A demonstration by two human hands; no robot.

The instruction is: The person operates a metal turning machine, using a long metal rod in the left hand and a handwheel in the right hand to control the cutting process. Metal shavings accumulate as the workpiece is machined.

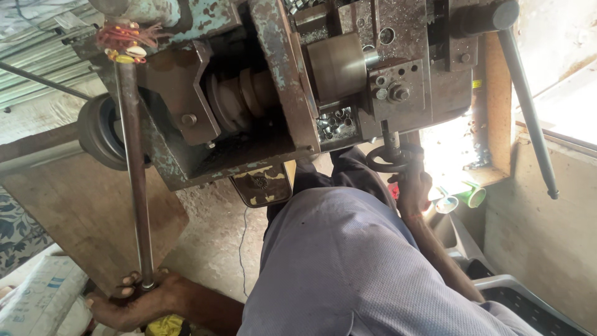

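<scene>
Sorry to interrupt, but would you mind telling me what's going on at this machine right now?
A person is working an old, rusty lathe-like machine with both hands. The left hand grips the lower end of a long steel rod that runs up to the machine's side. The right hand is on a small handwheel under the tool block. Small metal pieces sit in a tray below the chuck.

1. The person wears loose trousers (348, 261) of pale grey-lavender woven cloth, softly creased over the thigh.
2. Both forearms are bare, with no sleeves showing.
3. The left hand (134, 302) and right hand (413, 190) wear no gloves.
</scene>
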